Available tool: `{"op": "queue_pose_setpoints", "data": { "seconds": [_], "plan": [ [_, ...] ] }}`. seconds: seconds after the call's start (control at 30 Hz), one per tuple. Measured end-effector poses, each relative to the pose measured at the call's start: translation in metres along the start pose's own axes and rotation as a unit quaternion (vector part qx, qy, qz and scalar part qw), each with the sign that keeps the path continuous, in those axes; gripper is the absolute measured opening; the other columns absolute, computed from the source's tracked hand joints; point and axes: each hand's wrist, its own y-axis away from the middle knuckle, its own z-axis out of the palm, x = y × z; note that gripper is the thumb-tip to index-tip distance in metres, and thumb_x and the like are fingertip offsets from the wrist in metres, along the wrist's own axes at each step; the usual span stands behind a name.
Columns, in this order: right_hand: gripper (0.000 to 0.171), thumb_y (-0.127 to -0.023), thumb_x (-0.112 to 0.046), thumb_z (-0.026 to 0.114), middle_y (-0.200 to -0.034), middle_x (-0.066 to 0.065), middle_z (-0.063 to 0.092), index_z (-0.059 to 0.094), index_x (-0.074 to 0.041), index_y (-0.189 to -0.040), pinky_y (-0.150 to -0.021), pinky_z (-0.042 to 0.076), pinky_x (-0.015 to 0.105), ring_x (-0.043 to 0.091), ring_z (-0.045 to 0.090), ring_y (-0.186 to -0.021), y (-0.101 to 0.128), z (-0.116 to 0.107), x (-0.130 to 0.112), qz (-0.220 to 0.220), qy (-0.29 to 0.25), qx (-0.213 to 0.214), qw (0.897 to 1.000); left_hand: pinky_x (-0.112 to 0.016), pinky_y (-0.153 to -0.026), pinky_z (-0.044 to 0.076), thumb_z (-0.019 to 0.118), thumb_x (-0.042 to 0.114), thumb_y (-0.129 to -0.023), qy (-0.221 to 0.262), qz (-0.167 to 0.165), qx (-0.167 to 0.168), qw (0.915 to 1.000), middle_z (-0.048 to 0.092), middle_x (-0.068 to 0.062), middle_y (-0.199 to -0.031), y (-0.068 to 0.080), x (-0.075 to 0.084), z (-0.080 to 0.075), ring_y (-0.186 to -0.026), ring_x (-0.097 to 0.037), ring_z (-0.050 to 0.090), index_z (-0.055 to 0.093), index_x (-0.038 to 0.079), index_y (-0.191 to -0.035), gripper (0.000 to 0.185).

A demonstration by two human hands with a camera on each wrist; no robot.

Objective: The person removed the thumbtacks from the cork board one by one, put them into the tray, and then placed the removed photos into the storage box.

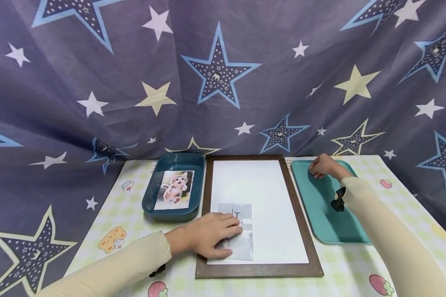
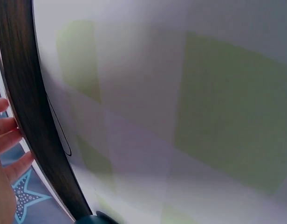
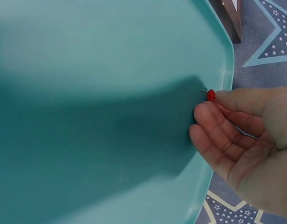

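Purple star-print curtain (image 1: pixel 223 82) as backdrop w/ green-checked cartoon tablecloth (image 1: pixel 357 268) covering table, lit evenly.

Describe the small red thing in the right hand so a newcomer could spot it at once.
Start at the dark wooden frame in the middle of the table, then move to the light teal tray beside it. At the tray's far end the right hand pinches a tiny red-headed pin at its fingertips. It is the only red item over the tray.

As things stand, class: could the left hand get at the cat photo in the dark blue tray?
Probably yes. The left hand presses flat on a grey photo in the frame; the cat photo lies uncovered in the dark blue tray just beside it, nothing between.
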Motion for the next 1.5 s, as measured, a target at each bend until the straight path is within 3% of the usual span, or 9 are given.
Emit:
{"op": "queue_pose_setpoints", "data": {
  "seconds": [0.37,1.0,1.5],
  "plan": [
    [0.023,-0.095,-0.006,0.060,-0.071,0.012,0.070,0.069,0.014,-0.100,-0.063,0.060,0.034,0.018,0.068,-0.063,0.001,-0.002,0.000,-0.021,-0.013,-0.006,1.000,-0.031,-0.106,0.050,0.051,0.056,-0.099,0.002,0.002,0.011,0.9999,0.056,0.002,-0.135,0.002,-0.001,0.004,-0.118,-0.012,0.057,0.053,0.020,-0.140,0.054],
    [0.023,-0.095,-0.008,0.065,-0.074,0.012,0.070,0.067,0.013,-0.102,-0.068,0.061,0.039,0.017,0.067,-0.065,-0.002,0.004,-0.004,0.006,0.018,0.015,1.000,-0.030,-0.104,0.050,0.052,0.054,-0.100,-0.003,0.019,0.027,0.9995,0.057,0.001,-0.132,0.002,-0.004,0.005,-0.115,-0.011,0.057,0.053,0.018,-0.139,0.053],
    [0.021,-0.096,-0.008,0.065,-0.071,0.012,0.068,0.067,0.013,-0.096,-0.065,0.061,0.037,0.018,0.067,-0.063,0.002,0.004,-0.008,0.001,0.030,0.024,0.999,-0.031,-0.101,0.051,0.051,0.056,-0.100,-0.010,0.015,0.003,0.9998,0.057,0.001,-0.132,-0.001,-0.006,0.002,-0.114,-0.011,0.056,0.052,0.019,-0.140,0.054]
  ]
}}
